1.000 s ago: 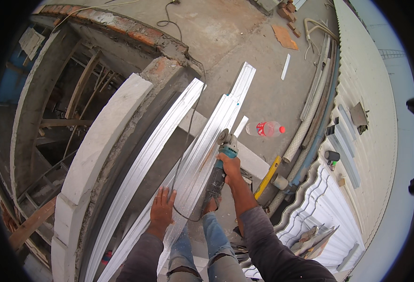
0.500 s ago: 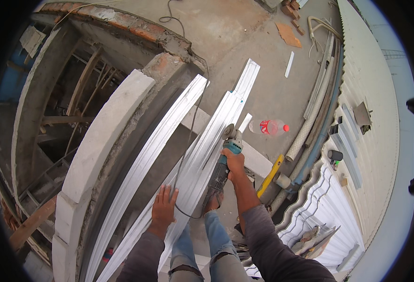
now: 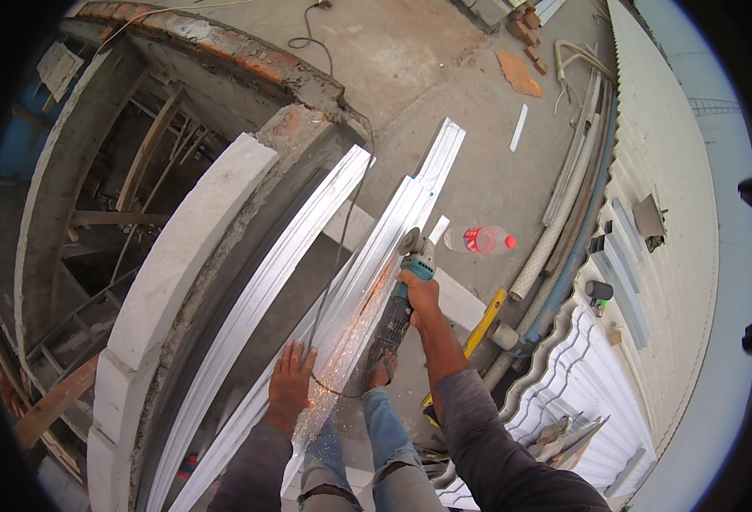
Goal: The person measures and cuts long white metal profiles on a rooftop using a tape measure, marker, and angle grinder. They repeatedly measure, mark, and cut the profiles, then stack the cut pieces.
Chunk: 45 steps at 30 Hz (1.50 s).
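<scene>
My right hand (image 3: pixel 420 299) grips a teal and black angle grinder (image 3: pixel 392 320), its disc (image 3: pixel 409 241) against a stack of shiny white metal profiles (image 3: pixel 427 158). Orange sparks (image 3: pixel 346 358) spray from there down toward my left hand (image 3: pixel 289 375), which lies with fingers stretched on the profiles beside the grinder's cord (image 3: pixel 336 279). Another long profile (image 3: pixel 286 248) lies to the left. A pale block (image 3: pixel 461 299) crosses beneath the stack. My foot (image 3: pixel 383 372) shows below the grinder.
At left, a block wall (image 3: pixel 167 256) borders an opening with timbers (image 3: pixel 141 149). To the right lie a clear bottle (image 3: pixel 481 240), a yellow level (image 3: pixel 483 322), long pipes (image 3: pixel 555 218) and corrugated sheets (image 3: pixel 585 380). Bricks (image 3: pixel 525 30) sit at the back.
A bright spray of sparks now runs from the grinder's disc down toward my left hand. The grinder and both hands have moved only slightly.
</scene>
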Motion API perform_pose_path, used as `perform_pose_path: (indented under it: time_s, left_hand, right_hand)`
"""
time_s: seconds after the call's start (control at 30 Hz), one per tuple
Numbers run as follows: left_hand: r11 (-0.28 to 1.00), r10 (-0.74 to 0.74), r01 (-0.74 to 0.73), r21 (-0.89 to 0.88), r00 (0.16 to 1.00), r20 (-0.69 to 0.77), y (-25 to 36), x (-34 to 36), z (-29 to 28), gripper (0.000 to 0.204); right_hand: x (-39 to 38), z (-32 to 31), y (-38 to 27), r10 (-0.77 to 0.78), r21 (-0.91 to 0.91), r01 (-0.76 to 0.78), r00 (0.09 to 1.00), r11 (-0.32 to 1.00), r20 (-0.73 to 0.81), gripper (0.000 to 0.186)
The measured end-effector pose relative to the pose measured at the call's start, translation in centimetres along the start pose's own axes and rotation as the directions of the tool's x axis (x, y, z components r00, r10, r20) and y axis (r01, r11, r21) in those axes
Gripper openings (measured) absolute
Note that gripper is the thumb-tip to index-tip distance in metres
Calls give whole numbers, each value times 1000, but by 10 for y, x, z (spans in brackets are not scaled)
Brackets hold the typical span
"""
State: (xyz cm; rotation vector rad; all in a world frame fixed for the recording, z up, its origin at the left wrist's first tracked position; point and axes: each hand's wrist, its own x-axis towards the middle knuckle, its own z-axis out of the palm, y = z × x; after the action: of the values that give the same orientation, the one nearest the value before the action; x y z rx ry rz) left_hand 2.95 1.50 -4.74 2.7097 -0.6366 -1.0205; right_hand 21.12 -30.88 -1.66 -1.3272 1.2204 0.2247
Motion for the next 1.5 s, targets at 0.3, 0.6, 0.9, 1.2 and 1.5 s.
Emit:
perform_pose_path:
  time_s: [0.3, 0.6, 0.9, 1.2, 1.5]
  left_hand:
    - [999, 34, -34, 1, 999, 25, 0, -2, -11, 143]
    - [1000, -24, 25, -3, 987, 161, 5, 0, -29, 149]
    - [1000, -13, 16, -22, 993, 114, 4, -1, -26, 144]
    - [1000, 28, -28, -11, 1000, 2, 2, -1, -14, 145]
    - [999, 19, -17, -33, 998, 55, 3, -2, -25, 147]
  right_hand:
    - [2, 0, -2, 17, -2, -17, 1000, 1000, 1, 33]
    - [-5, 5, 15, 45, -28, -45, 999, 999, -4, 30]
    - [4, 0, -5, 10, 2, -10, 1000, 1000, 7, 30]
    - [22, -1, -10, -29, 9, 29, 1000, 1000, 10, 28]
    - [13, 0, -14, 13, -56, -14, 1000, 998, -21, 35]
